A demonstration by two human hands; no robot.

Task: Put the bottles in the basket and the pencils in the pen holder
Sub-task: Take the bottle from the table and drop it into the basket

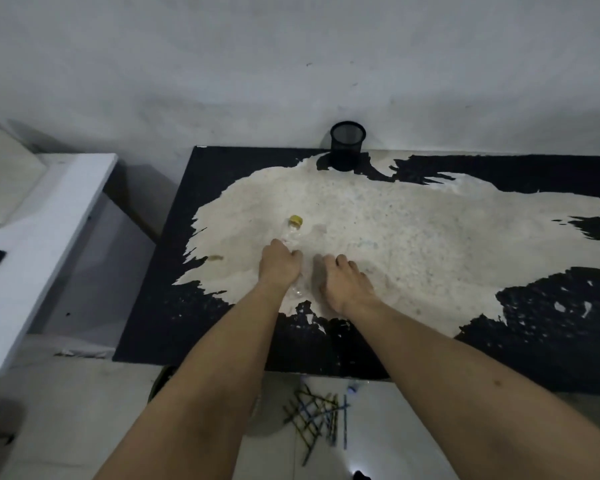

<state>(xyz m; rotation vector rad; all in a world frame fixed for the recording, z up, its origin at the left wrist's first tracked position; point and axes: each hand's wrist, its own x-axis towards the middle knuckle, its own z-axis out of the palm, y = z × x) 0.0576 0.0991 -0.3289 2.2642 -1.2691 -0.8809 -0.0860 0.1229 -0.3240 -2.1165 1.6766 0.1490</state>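
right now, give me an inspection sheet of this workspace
surface: black table with a large worn pale patch in the middle
job's things: clear bottle with yellow cap lying on the table; black mesh pen holder upright at the far edge; pencils scattered on the floor below the near edge; no basket seen
clutter: small yellowish bit left of the hands
grippers: left hand closed on the bottle; right hand beside it, fingers curled, grip unclear
cables: nothing seen
surroundings: white shelf at left, pale wall behind, tiled floor
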